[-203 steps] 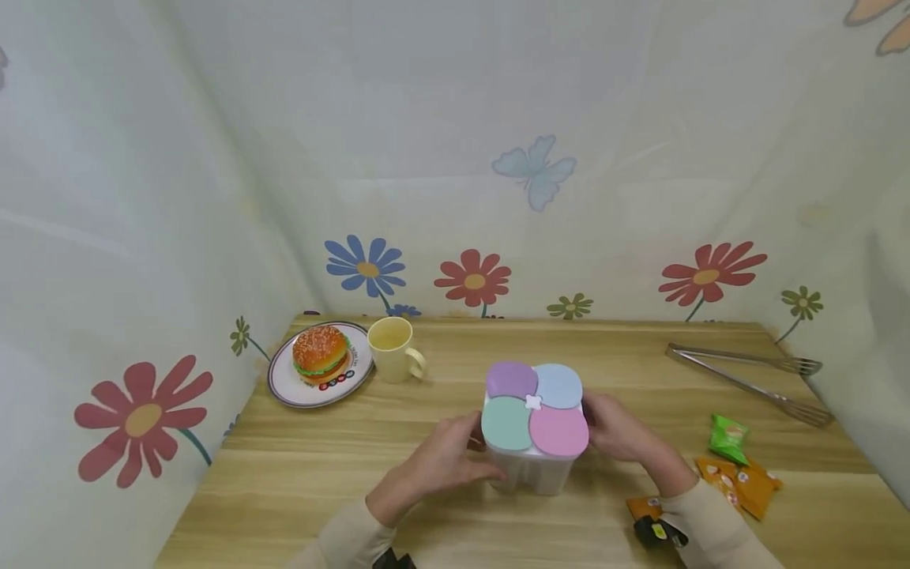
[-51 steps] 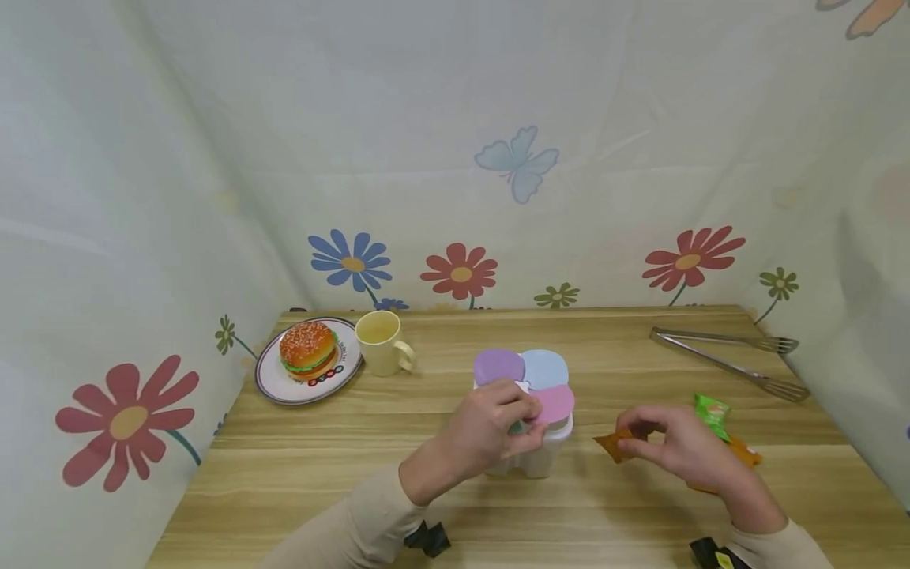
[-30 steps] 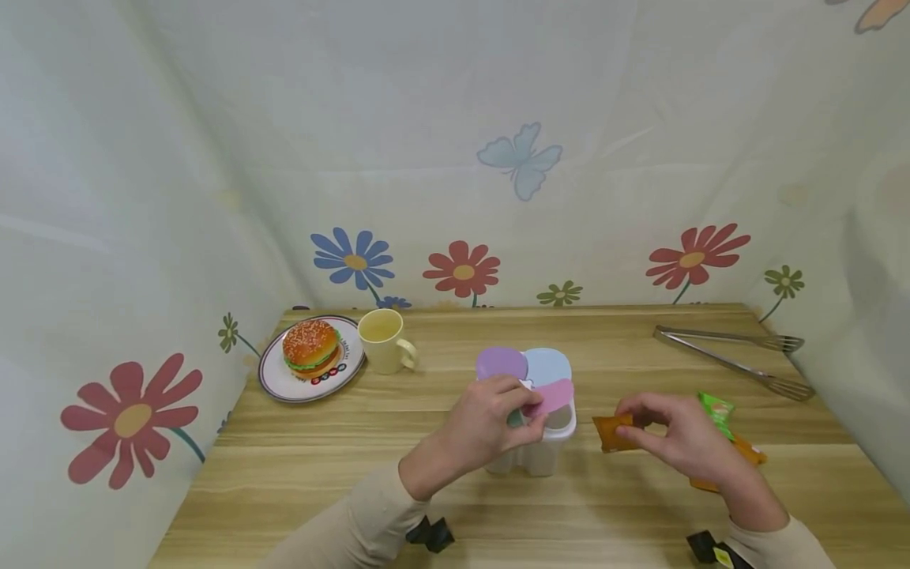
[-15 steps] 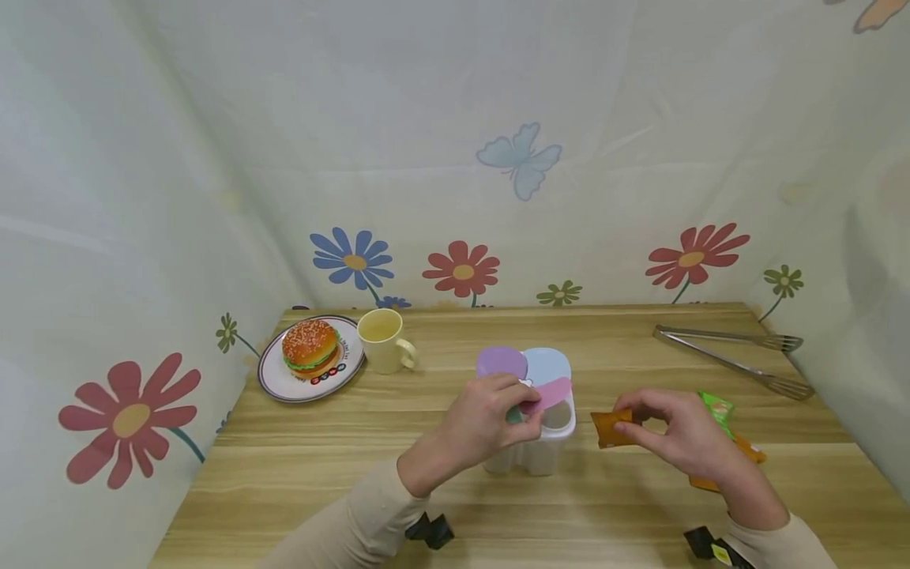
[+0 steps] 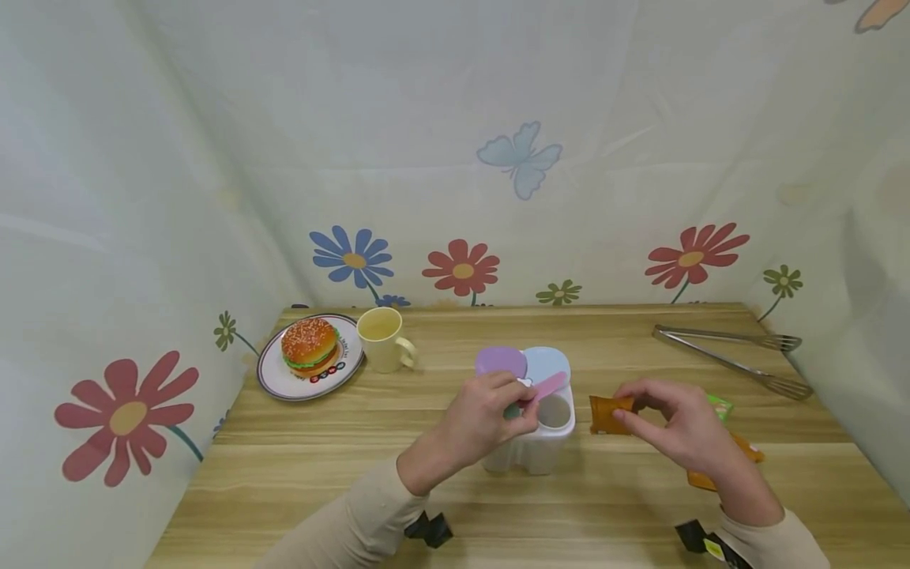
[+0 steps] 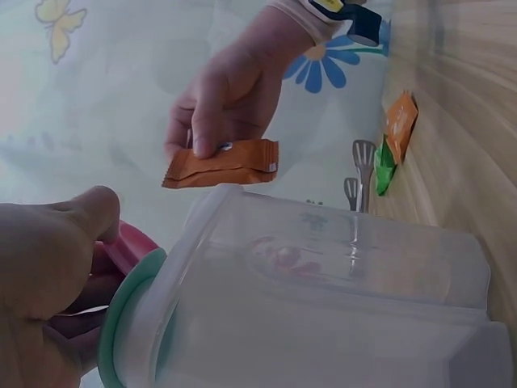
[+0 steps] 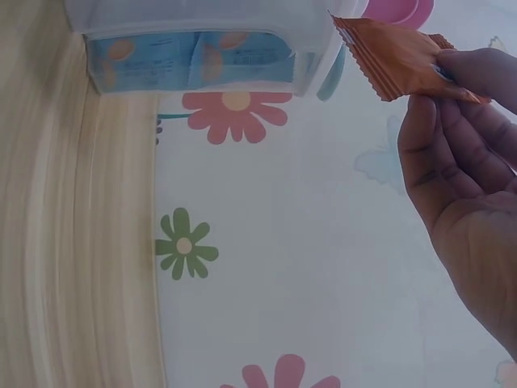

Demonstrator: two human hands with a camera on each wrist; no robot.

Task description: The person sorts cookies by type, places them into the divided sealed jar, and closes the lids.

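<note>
A clear storage box [image 5: 538,456] with coloured lids stands on the table between my hands. Its purple lid [image 5: 501,361] and light blue lid [image 5: 547,363] lie flat; the green lid [image 6: 113,327] is mostly behind my left hand [image 5: 478,415] in the head view. That hand pinches the pink lid [image 5: 552,385], tilted steeply up, and the round opening beneath shows. My right hand [image 5: 686,423] pinches a small orange snack packet [image 5: 607,414] between thumb and fingers, raised just right of the opening. Blue packets [image 7: 157,61] show through the box wall in the right wrist view.
A toy hamburger [image 5: 310,344] sits on a white plate [image 5: 273,371] at the left, beside a yellow mug [image 5: 381,352]. Metal tongs [image 5: 711,334] lie at the back right. A green packet [image 5: 721,407] and orange packets [image 5: 745,448] lie partly behind my right hand.
Both hands held the box's sides at first, all lids down. Since then my left hand has lifted the pink lid increasingly upright. My right hand has picked up an orange packet and raised it slightly.
</note>
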